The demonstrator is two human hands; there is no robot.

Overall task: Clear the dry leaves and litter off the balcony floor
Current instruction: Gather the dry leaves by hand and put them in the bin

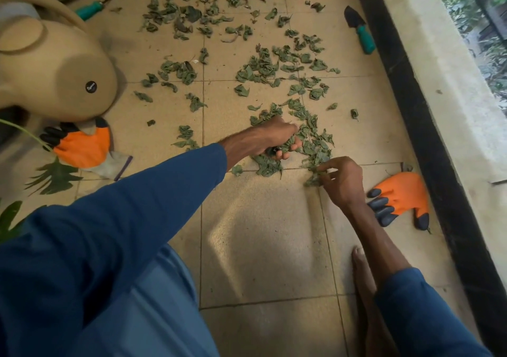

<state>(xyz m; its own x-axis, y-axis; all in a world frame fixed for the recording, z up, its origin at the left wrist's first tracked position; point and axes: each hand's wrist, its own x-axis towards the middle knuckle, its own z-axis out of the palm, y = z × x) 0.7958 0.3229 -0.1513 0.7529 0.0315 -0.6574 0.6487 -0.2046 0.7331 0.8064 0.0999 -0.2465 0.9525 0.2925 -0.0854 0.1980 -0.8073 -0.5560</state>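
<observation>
Gathering now: left hand [271,142] clutches a fistful of dry leaves [315,148] on the balcony floor [260,233], right hand [340,181] pinches strays beside it. Best rake them together before lifting; plenty lies scattered beyond.

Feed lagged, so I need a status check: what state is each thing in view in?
Left hand, gripping a clump of leaves.
Right hand, pinching a few leaves.
Leaves, mostly scattered on the floor.
Glove at right, lying flat, unworn.
Glove at left, unworn, partly under the can.
Trowel, lying unused.
</observation>
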